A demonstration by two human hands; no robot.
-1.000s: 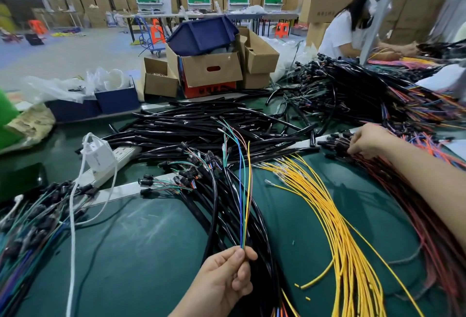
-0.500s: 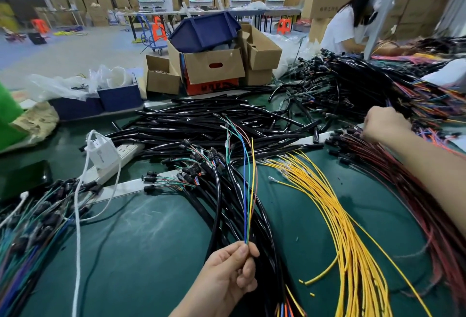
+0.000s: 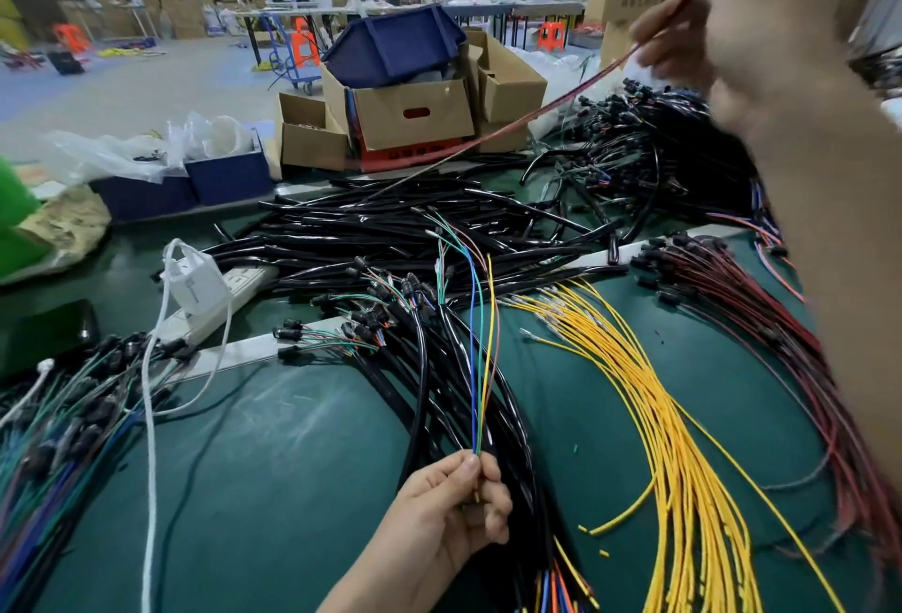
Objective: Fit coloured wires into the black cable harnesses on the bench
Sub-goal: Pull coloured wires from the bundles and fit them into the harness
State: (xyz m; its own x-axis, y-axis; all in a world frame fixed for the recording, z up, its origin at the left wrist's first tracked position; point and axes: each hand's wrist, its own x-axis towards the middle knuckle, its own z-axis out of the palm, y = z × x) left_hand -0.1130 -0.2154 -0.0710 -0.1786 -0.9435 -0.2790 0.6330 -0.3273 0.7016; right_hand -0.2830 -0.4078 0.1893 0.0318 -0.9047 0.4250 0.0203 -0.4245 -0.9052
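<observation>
My left hand (image 3: 451, 507) pinches a thin bundle of coloured wires (image 3: 481, 358), blue, green, yellow and brown, which stand up from a black cable harness (image 3: 441, 383) lying on the green bench. My right hand (image 3: 707, 22), blurred and raised high at the upper right, grips a red wire (image 3: 493, 134) that stretches down and leftward over the bench. A sheaf of yellow wires (image 3: 654, 397) lies fanned out to the right of the harness. Red wires with black plugs (image 3: 761, 329) lie along the right edge.
A heap of black sleeves (image 3: 400, 231) covers the bench middle. A white power strip with a charger (image 3: 205, 290) sits left of it. Finished harnesses (image 3: 58, 422) pile at the near left. Cardboard boxes (image 3: 415, 109) and a blue bin (image 3: 395, 46) stand behind.
My right hand has left the red wire pile and risen up close to the camera, pulling one red wire out with it. My left hand keeps its hold on the coloured wires.
</observation>
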